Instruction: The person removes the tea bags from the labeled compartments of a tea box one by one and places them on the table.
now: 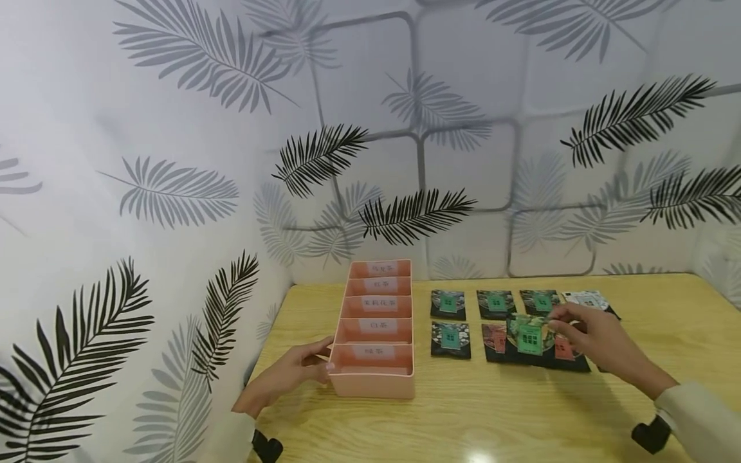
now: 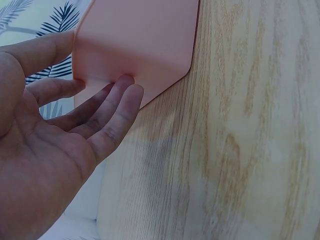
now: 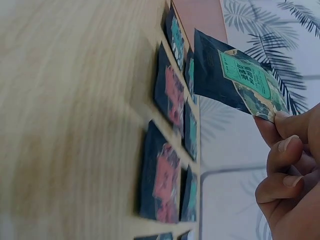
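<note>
My right hand [image 1: 599,337] pinches one corner of a dark tea sachet [image 1: 529,339] with a green label, between thumb and index finger. In the right wrist view this tea sachet [image 3: 240,75] tilts above the tabletop, and the other fingers are curled inward. A long pink divided box [image 1: 373,387] stands left of the sachets, with a paper label in each compartment. At its near left corner is my left hand [image 1: 294,373]. The left wrist view shows extended, spread fingers [image 2: 112,117] touching the outside of the pink box [image 2: 140,35], palm away from it.
Two rows of sachets lie right of the box. Green-labelled ones [image 1: 495,303] and a whitish one [image 1: 592,298] make up the back row. In front are another green-labelled sachet [image 1: 451,339] and red-labelled ones [image 3: 167,182], partly covered in the head view. A leaf-patterned wall [image 1: 463,244] borders the wooden table [image 1: 463,418].
</note>
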A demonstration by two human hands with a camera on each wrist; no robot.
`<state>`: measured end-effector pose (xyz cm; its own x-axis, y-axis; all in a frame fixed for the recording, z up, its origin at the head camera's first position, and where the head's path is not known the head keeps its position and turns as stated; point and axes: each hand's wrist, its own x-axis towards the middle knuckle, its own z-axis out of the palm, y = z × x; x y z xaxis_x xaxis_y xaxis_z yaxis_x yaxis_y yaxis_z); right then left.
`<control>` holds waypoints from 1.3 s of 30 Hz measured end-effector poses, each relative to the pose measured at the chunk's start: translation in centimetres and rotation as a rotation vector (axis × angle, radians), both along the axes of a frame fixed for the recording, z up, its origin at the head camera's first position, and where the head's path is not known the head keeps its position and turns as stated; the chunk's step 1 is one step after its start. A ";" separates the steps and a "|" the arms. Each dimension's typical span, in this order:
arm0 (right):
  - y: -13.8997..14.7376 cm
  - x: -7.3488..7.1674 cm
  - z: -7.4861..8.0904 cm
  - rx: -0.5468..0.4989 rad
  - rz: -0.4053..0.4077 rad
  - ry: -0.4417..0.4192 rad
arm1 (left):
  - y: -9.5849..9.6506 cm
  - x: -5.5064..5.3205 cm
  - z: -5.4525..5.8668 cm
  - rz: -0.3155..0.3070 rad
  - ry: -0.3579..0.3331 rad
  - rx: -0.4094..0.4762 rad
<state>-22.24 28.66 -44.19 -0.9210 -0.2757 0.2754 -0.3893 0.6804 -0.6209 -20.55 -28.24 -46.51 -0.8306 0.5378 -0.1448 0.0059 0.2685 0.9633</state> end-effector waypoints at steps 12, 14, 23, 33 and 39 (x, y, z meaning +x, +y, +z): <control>4.6 3.3 -1.3 0.078 -0.071 -0.108 | 0.1 0.0 0.0 0.000 -0.020 -0.012; 5.2 3.7 -1.5 0.093 -0.084 -0.105 | 0.0 -0.1 -0.1 -0.005 -0.017 -0.002; 7.6 4.9 -2.4 0.135 -0.123 -0.107 | 0.0 -0.1 -0.3 -0.002 -0.005 0.018; 9.8 5.8 -3.8 0.170 -0.152 -0.168 | 0.0 -0.1 -0.3 -0.006 0.001 -0.009; 11.2 5.6 -4.2 0.215 -0.177 -0.208 | 0.0 0.0 -0.2 -0.004 -0.008 0.009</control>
